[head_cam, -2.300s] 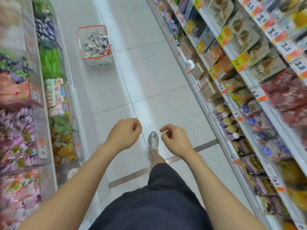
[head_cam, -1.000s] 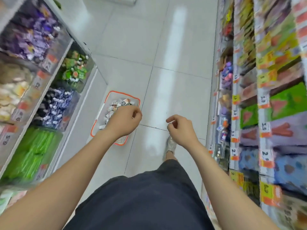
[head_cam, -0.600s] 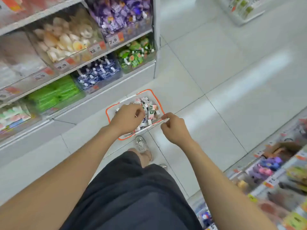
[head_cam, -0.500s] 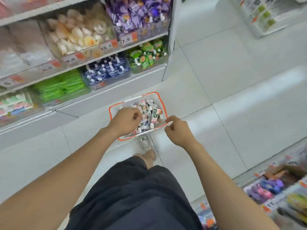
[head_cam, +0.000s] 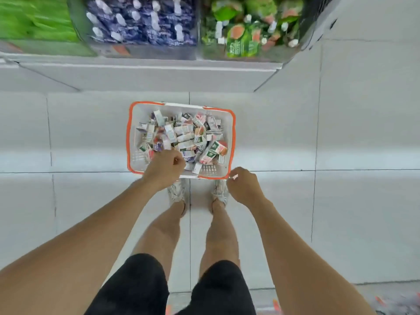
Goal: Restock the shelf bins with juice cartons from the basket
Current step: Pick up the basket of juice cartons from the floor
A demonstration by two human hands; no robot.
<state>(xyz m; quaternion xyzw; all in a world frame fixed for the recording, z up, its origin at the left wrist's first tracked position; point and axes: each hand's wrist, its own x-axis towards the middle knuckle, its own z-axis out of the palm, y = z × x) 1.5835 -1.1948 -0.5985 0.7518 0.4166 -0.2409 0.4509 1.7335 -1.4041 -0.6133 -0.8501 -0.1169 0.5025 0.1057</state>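
Note:
A white basket with an orange rim (head_cam: pixel 233 133) stands on the floor just in front of my feet. It holds a jumble of several small juice cartons (head_cam: pixel 186 135), white with green, purple and red print. My left hand (head_cam: pixel 164 168) hovers over the basket's near left part, fingers curled into a fist, with nothing visible in it. Beside the near right corner, outside the rim, my right hand (head_cam: pixel 244 185) has curled fingers and the thumb against the forefinger, holding nothing. Shelf bins line the top of the view.
On the lowest shelf are a clear bin of green packs (head_cam: pixel 34 19), one of blue-purple pouches (head_cam: pixel 145 21) and one of green-and-red pouches (head_cam: pixel 245 28). The white shelf base (head_cam: pixel 147 73) juts out behind the basket. Pale floor tiles (head_cam: pixel 341 133) surround it.
I have walked up the aisle, turned to face the left shelf and now look straight down at the basket at my feet. Both hands stayed curled and moved nearer the basket.

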